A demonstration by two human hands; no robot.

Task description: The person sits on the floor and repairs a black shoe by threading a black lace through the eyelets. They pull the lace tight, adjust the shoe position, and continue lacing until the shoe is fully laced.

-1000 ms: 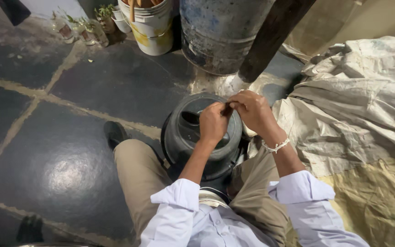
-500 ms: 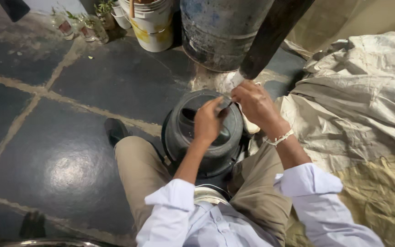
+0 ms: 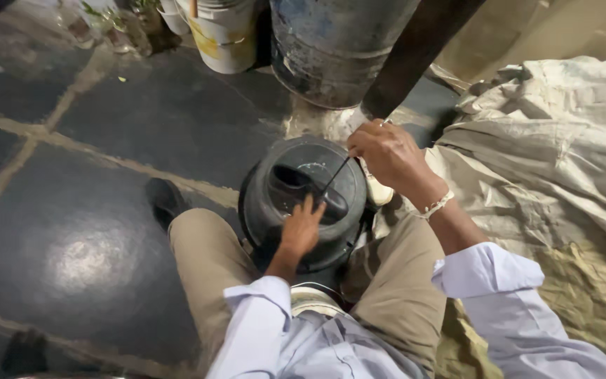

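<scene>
Head cam, looking down at seated person. Dark round container (image 3: 303,200), drum-like w/ recessed top, sits upright between the knees on dark stone floor (image 3: 71,231). Mouth faces up toward cam; a dark oval part lies across the recess, running upper-left to lower-right.

Thin dark rod (image 3: 336,175), wire-like: long axis diagonal, upper-right to lower-left. Upper end at right hand, lower end points down into container top, tip touching or just above the oval part; can't tell which.

Right hand (image 3: 387,154): above container's right rim, fingers curled in tight, pinching upper end of rod. Pale bracelet on wrist. Closed grip, nothing else seen in it.

Left hand (image 3: 301,228): back of hand to cam, fingers loosely spread and extended, tips resting on container top near lower end of rod. Not gripping anything visible; palm side hidden, so can't confirm contact beyond fingertips.

Surroundings: big blue-grey metal drum (image 3: 338,42) just beyond container, dark pole (image 3: 415,49) leaning across it. Cream bucket (image 3: 226,35) to drum's left. Pile of pale woven sacks (image 3: 548,154) at person's right, touching right leg. Dark shoe (image 3: 164,200) on floor by left knee. Person wears tan trousers, light shirt w/ cuffs rolled.
</scene>
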